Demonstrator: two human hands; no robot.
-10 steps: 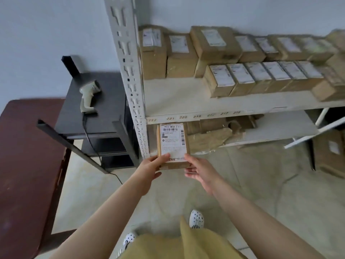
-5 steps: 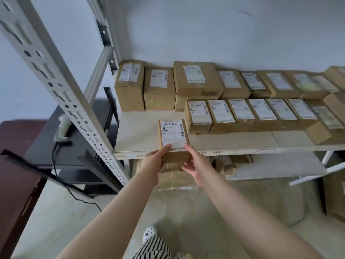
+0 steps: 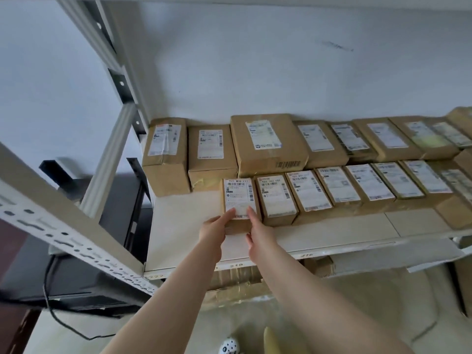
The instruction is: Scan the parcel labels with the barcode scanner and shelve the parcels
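Observation:
A small brown parcel (image 3: 238, 195) with a white barcode label lies on the white shelf (image 3: 184, 226), at the left end of the front row of parcels, touching its neighbour (image 3: 275, 200). My left hand (image 3: 217, 226) holds its near left corner and my right hand (image 3: 256, 229) its near right corner, thumbs on the label. The barcode scanner is hidden behind the rack post; only its black cable (image 3: 51, 310) shows at the lower left.
Two rows of labelled brown parcels (image 3: 268, 144) fill the shelf toward the right. A slanted perforated rack post (image 3: 76, 238) crosses the left side. A black side table (image 3: 76, 277) stands left of the rack. More cardboard (image 3: 237, 282) lies on the lower shelf.
Both hands carried the parcel up from below the shelf edge and set it onto the shelf at the left end of the front row. The view moved closer and up.

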